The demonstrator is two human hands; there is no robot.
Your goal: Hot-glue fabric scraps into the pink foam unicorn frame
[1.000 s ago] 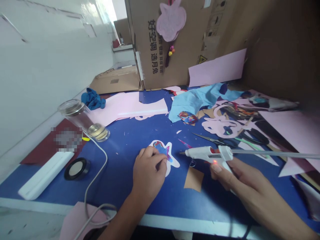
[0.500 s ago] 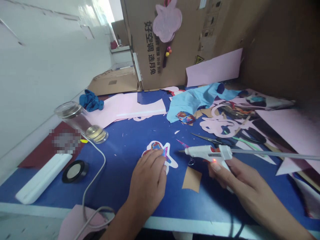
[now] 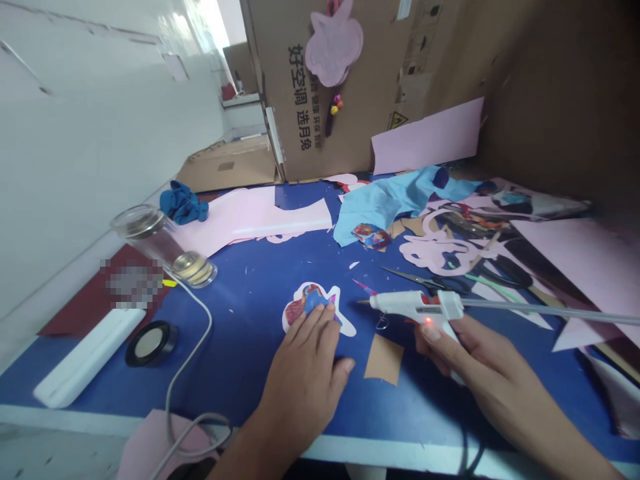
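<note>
My left hand [image 3: 305,363] lies flat on the blue table [image 3: 240,347], fingers stretched out, fingertips pressing the near edge of a white-edged multicoloured cut-out [image 3: 316,305]. My right hand [image 3: 470,350] is closed round the grip of a white hot glue gun [image 3: 417,305]. Its nozzle points left towards the cut-out, a short gap away, and a red light glows on its body. A long glue stick [image 3: 545,310] juts out of the gun's back to the right. A small brown card piece [image 3: 384,359] lies between my hands.
A glass jar [image 3: 160,243] lies on its side at the left, with a white cable [image 3: 193,353], a black tape roll [image 3: 150,342] and a white bar [image 3: 85,365]. Scissors [image 3: 420,278], pink paper scraps [image 3: 440,250], light blue cloth [image 3: 385,197] and cardboard boxes [image 3: 350,87] crowd the back and right.
My left hand has flattened and slid back towards me, uncovering more of the cut-out. The glue gun and my right hand have stayed almost still.
</note>
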